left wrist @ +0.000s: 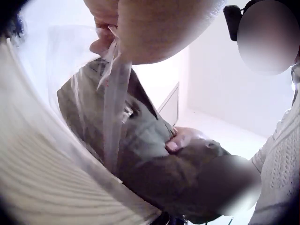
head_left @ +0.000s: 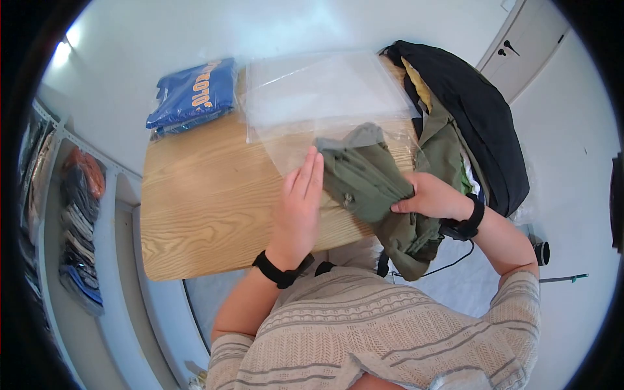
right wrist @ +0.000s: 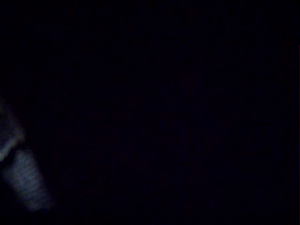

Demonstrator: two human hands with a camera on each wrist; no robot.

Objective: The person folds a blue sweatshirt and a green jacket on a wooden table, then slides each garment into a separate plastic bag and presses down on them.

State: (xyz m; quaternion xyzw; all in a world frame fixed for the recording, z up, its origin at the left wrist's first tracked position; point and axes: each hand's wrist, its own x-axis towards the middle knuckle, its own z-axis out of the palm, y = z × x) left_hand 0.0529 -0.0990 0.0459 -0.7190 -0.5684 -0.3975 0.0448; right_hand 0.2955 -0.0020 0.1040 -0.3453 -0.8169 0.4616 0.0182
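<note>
A folded olive-green garment [head_left: 361, 175] slants over the table's near right edge, its upper end inside a clear plastic bag [head_left: 286, 156]. My right hand [head_left: 437, 196] grips the garment partway down, thumb on top, and its lower part hangs loose off the table. To the left of the garment is my left hand [head_left: 298, 211], fingers extended along the bag's mouth. Seen from the left wrist, that hand pinches the edge of the bag [left wrist: 116, 108], with the garment [left wrist: 145, 150] behind the film. The right wrist view is almost wholly dark.
A stack of clear bags [head_left: 325, 91] lies at the back of the wooden table [head_left: 195, 214]. Left of it is a bagged blue garment [head_left: 195, 97]. Dark and green clothes [head_left: 474, 117] are heaped at the right. Shelves with folded clothes [head_left: 81, 221] stand at far left.
</note>
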